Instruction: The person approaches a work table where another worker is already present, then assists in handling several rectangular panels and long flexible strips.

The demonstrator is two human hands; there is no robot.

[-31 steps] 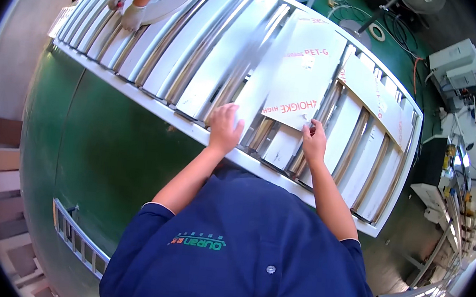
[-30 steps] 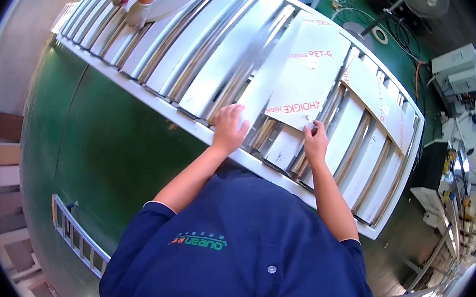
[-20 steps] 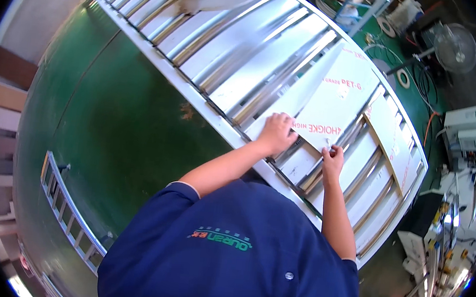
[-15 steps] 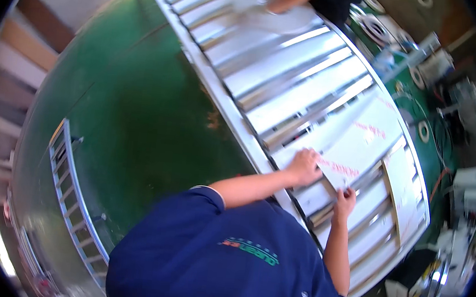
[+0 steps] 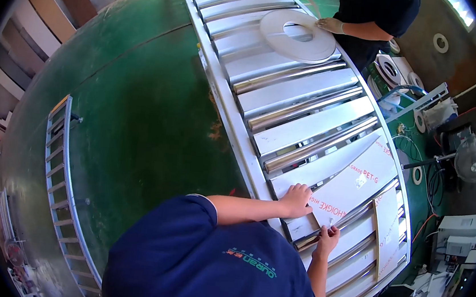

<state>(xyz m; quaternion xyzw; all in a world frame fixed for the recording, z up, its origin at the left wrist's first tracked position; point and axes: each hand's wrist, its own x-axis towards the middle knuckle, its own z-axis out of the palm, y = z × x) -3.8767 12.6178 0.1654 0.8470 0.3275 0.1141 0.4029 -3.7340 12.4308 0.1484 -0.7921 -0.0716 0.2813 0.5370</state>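
A white plastic sheet (image 5: 355, 185) with red print lies across the rollers of a long roller conveyor (image 5: 227, 110). My left hand (image 5: 296, 201) lies palm down by the sheet's near left corner, fingers forward and slightly bent. At the sheet's near corner, my right hand (image 5: 327, 240) is closed in a pinch; a small whitish bit (image 5: 331, 221) shows just above its fingertips. Whether the fingers grip that bit or the sheet's corner cannot be made out. Farther along the conveyor, a co-worker's gloved hand (image 5: 331, 25) touches the edge of a flat white ring (image 5: 275, 34).
Another printed strip of sheet (image 5: 389, 229) rests on the conveyor to the right. An aluminium ladder-like frame (image 5: 56, 157) lies on the green floor at left. Beyond the conveyor are a fan (image 5: 473, 158), cables, white boxes (image 5: 461, 232) and more rings (image 5: 440, 43).
The view has shifted. The co-worker's arm, blurred over the ring earlier, has drawn back to the ring's right edge, and the ring now lies still. My hands keep nearly the same places by the sheet.
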